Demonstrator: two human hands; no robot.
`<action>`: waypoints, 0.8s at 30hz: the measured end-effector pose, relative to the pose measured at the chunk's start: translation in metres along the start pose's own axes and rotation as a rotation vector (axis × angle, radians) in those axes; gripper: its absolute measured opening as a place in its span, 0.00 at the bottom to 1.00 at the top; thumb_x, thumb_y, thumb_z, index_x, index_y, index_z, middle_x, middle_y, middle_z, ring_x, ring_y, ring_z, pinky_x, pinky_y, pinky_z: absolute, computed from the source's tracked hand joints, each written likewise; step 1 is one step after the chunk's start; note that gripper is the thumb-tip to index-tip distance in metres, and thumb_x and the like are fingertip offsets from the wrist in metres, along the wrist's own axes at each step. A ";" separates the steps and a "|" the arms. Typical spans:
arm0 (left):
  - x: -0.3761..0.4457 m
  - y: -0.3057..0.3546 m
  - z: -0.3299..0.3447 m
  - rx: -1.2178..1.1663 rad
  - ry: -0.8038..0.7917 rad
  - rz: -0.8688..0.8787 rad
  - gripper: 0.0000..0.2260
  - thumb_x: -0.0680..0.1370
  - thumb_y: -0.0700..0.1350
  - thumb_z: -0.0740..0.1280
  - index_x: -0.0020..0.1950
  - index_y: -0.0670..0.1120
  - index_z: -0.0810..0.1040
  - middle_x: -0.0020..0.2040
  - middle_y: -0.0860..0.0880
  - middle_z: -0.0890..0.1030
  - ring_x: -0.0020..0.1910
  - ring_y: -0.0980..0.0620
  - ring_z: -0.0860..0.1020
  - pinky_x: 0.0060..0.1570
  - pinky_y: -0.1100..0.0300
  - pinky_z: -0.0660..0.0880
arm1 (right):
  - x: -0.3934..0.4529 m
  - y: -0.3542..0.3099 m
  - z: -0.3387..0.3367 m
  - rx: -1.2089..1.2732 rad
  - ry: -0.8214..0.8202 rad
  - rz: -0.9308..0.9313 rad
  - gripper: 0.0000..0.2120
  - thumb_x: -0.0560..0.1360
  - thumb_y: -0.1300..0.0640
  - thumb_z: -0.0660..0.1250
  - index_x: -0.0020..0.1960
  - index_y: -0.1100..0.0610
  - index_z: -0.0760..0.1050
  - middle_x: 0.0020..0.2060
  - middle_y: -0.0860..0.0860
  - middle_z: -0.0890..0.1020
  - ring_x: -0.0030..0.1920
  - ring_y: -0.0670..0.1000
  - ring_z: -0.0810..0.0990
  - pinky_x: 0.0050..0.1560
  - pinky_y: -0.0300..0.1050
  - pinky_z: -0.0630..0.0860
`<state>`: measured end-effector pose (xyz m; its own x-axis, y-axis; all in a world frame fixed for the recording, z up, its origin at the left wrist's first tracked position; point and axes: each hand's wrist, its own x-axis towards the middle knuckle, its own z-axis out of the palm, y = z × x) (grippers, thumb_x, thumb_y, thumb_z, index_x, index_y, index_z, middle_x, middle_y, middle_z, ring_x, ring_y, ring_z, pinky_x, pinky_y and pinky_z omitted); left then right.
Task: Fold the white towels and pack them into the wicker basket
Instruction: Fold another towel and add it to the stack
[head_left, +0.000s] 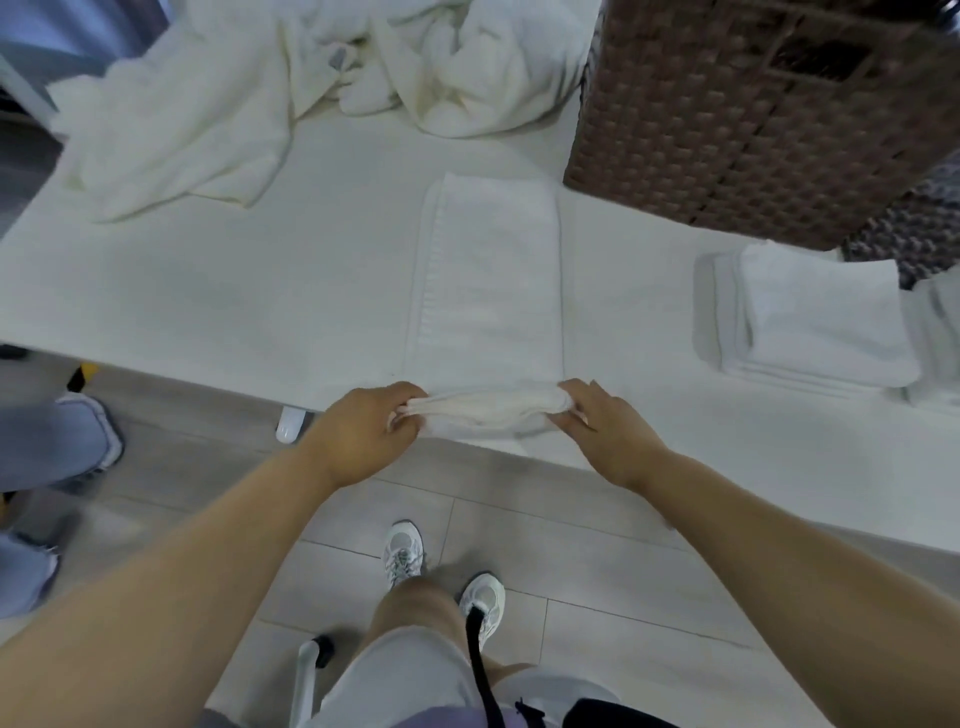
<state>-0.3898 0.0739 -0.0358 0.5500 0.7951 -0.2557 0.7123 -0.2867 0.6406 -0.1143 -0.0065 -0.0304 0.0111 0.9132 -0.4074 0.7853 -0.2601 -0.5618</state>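
I am pinching the near end of the towel (485, 280) lying on the surface (208, 301), left hand (363, 431) and right hand (597, 426) each gripping a corner; I should be lifting evenly, matching edges. The wicker basket (753, 119) is cropped, its inside hidden

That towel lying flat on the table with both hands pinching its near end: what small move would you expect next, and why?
Probably lifting the near end and carrying it away toward the far edge, folding the towel in half. The left hand and right hand each pinch a near corner, the rest lies flat as a long strip, and the folded stack beside the wicker basket is shorter.
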 end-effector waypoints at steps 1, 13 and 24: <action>0.001 0.004 -0.005 -0.108 0.004 -0.028 0.14 0.71 0.59 0.61 0.50 0.52 0.76 0.42 0.54 0.80 0.40 0.56 0.77 0.40 0.60 0.69 | 0.002 -0.004 -0.008 0.086 0.046 0.028 0.11 0.81 0.48 0.57 0.57 0.52 0.70 0.46 0.52 0.78 0.50 0.56 0.75 0.46 0.48 0.68; 0.081 0.018 -0.049 -0.409 -0.025 -0.172 0.06 0.75 0.51 0.70 0.51 0.58 0.79 0.45 0.57 0.84 0.43 0.60 0.81 0.44 0.61 0.77 | 0.065 -0.020 -0.062 0.301 0.244 0.130 0.07 0.80 0.48 0.58 0.47 0.50 0.70 0.38 0.50 0.78 0.38 0.52 0.76 0.39 0.48 0.72; 0.220 0.006 -0.079 -0.412 -0.008 -0.296 0.11 0.79 0.50 0.64 0.60 0.50 0.75 0.54 0.50 0.80 0.53 0.49 0.78 0.54 0.56 0.73 | 0.193 -0.028 -0.106 0.247 0.331 0.235 0.12 0.81 0.50 0.56 0.49 0.59 0.70 0.42 0.52 0.78 0.42 0.52 0.75 0.40 0.45 0.68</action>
<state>-0.2986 0.2897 -0.0308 0.3552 0.8059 -0.4736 0.6078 0.1858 0.7720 -0.0687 0.2103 -0.0168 0.3989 0.8613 -0.3148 0.5676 -0.5016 -0.6529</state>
